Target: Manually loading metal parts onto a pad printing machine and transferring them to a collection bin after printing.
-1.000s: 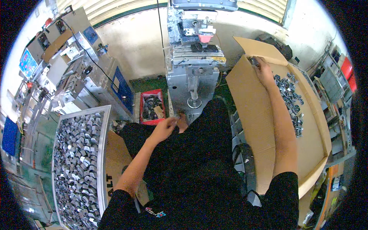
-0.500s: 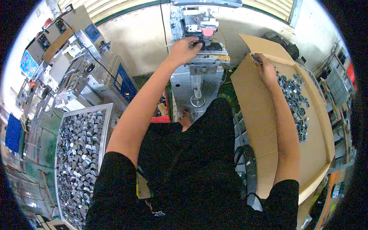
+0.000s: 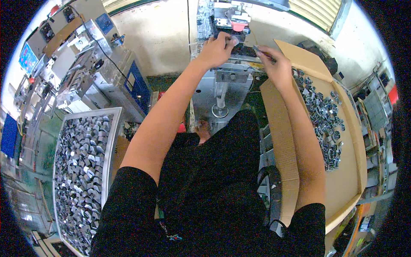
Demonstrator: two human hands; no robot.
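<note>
My left hand (image 3: 217, 49) is up at the grey press machine (image 3: 222, 77) and pinches a small pale metal part (image 3: 233, 40) at the machine's work plate. My right hand (image 3: 276, 64) is just to the right of it, holding a small dark metal piece (image 3: 259, 49) near the same plate. Both hands are close together in front of the machine's red-tipped head (image 3: 239, 25). A cardboard box (image 3: 342, 171) on my right holds several small grey metal parts (image 3: 323, 115).
A metal tray (image 3: 112, 128) on my left is packed with several grey metal parts. Grey machines and a blue panel (image 3: 137, 88) stand at the back left. A red bin (image 3: 182, 127) lies by the machine base. My dark-clothed lap fills the middle.
My left hand rose from my lap to the machine's plate. My right hand left the cardboard box and moved left to the machine with a piece.
</note>
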